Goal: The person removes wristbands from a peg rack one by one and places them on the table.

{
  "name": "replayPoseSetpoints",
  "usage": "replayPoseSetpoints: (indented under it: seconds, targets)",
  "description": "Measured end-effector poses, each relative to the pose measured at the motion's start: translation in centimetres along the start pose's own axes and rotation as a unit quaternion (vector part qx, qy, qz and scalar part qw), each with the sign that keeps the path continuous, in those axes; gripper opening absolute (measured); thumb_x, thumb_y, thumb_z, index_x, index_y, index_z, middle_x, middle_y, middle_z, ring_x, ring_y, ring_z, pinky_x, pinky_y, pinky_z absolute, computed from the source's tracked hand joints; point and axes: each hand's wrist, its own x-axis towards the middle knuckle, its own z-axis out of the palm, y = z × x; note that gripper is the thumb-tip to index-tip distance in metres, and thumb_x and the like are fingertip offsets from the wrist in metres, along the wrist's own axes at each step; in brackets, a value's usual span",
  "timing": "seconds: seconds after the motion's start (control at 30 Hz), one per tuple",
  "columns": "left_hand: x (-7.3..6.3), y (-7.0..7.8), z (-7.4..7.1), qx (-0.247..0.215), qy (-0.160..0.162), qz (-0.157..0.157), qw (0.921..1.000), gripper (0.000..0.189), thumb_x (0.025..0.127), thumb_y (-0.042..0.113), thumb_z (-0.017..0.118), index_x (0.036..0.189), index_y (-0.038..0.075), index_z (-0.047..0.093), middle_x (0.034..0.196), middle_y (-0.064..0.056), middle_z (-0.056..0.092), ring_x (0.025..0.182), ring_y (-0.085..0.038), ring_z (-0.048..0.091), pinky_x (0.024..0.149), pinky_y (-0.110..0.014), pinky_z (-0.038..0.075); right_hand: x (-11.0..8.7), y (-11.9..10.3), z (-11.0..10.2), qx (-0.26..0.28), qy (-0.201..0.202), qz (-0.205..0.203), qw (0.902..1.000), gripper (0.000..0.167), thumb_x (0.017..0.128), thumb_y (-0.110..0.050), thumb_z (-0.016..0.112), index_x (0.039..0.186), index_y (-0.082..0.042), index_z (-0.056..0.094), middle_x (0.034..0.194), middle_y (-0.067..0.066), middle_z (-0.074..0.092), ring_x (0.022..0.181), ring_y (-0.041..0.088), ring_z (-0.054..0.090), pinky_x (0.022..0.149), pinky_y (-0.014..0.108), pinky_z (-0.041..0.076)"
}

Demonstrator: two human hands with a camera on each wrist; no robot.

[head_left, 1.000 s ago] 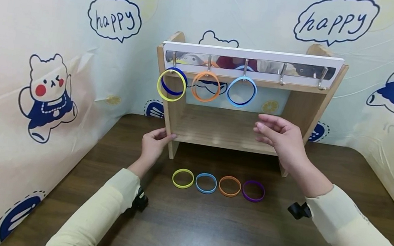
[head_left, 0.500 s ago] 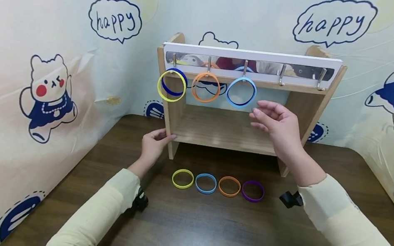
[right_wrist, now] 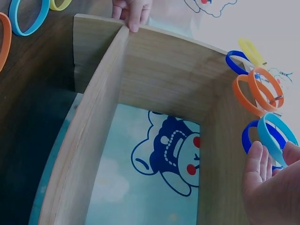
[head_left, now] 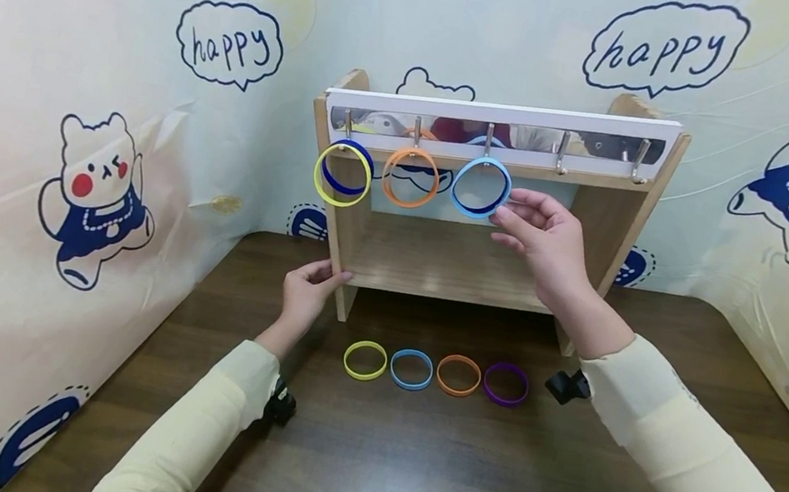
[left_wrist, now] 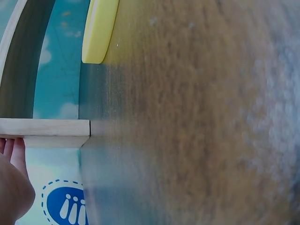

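1. The right hand (head_left: 550, 243) has come up and leftward—a second ago it hung well apart from the rings, right of centre; now it is at the lower right rim of the hanging light blue ring (head_left: 473, 213).
2. Its thumb and fingers stand apart, either side of that rim; I can't tell whether they press on it.
3. That ring hangs on the middle hook, upper centre of the frame, as earlier, with a dark blue ring (right_wrist: 245, 138) behind it.
4. The left hand (head_left: 305, 292), left of centre, hasn't budged: thumb and fingers clamped on the wooden rack (head_left: 453, 263) at its left side panel.
5. Also unchanged at upper centre-left: orange rings (head_left: 387, 175) on one hook, a yellow ring (head_left: 317, 176) and another dark blue one on the leftmost.
6. Four rings lie in the same row at lower centre—yellow, light blue, orange, purple (head_left: 503, 403).
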Motion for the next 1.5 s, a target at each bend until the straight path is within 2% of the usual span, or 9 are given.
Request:
replayPoseSetpoints:
  seconds: [0.37, 0.9, 1.17, 1.5]
  targets:
    - [-0.1, -0.1, 0.0, -0.005, 0.004, 0.005, 1.0, 0.048, 0.074, 0.037, 0.085, 0.108, 0.005, 0.074, 0.101, -0.01, 0.071, 0.093, -0.018, 0.065, 0.077, -0.029, 0.054, 0.4, 0.1, 0.6, 0.014, 0.017, 0.009, 0.9997, 0.029, 0.089, -0.008, 0.07, 0.115, -0.001, 0.061, 0.1, 0.009, 0.068, 0.086, 0.02, 0.069, 0.075, 0.03, 0.056]
    - [0.0, -0.1, 0.0, -0.01, 0.001, 0.008, 0.9999, 0.048, 0.074, 0.036, 0.085, 0.109, 0.005, 0.074, 0.102, -0.01, 0.071, 0.094, -0.018, 0.065, 0.079, -0.03, 0.054, 0.1, -0.3, 0.8, 0.018, 0.027, -0.002, 0.9995, 0.026, 0.088, -0.009, 0.071, 0.113, -0.003, 0.064, 0.104, 0.017, 0.067, 0.084, 0.019, 0.071, 0.072, 0.031, 0.057]
    - [0.0, -0.3, -0.1, -0.005, -0.002, 0.004, 1.0, 0.05, 0.073, 0.04, 0.085, 0.109, 0.006, 0.074, 0.102, -0.01, 0.071, 0.094, -0.019, 0.065, 0.081, -0.034, 0.054, 0.2, -0.5, 0.9, 0.022, 0.04, 0.0, 0.999, 0.031, 0.088, -0.009, 0.072, 0.117, -0.002, 0.062, 0.098, 0.01, 0.068, 0.084, 0.019, 0.071, 0.072, 0.03, 0.056]
    - [0.1, -0.2, 0.0, -0.004, 0.0, 0.0, 1.0, 0.051, 0.074, 0.039, 0.084, 0.111, 0.006, 0.073, 0.105, -0.01, 0.071, 0.096, -0.019, 0.065, 0.083, -0.035, 0.053, 0.3, -1.1, 1.3, 0.024, 0.048, -0.006, 0.9985, 0.03, 0.088, -0.01, 0.072, 0.116, -0.003, 0.063, 0.099, 0.011, 0.067, 0.085, 0.019, 0.071, 0.071, 0.029, 0.056]
